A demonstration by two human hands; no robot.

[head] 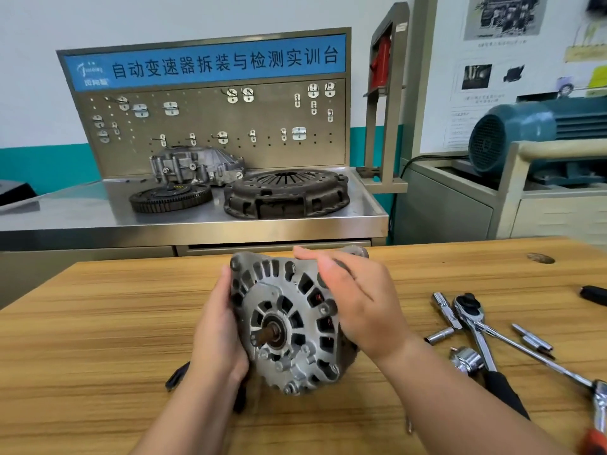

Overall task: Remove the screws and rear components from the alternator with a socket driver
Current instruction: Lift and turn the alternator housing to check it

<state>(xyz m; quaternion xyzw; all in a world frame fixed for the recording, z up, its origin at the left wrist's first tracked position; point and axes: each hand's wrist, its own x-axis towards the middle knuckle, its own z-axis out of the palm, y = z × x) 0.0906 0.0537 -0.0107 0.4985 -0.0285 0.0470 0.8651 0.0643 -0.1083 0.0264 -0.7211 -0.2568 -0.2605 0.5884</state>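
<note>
Grey alternator (pixel 286 323), left hand (pixel 216 336) gripping, right fingers (pixel 317 258) across top

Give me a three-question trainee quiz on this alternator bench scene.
1. True or false: the right hand holds the ratchet.
2. Where do the loose sockets lie? A. on the wooden table, right of the alternator; B. on the floor; C. in a toolbox.
3. Fill in: the left hand grips the ____.
Key: 1 false, the ratchet lies on the table; 2 A; 3 alternator.
</note>
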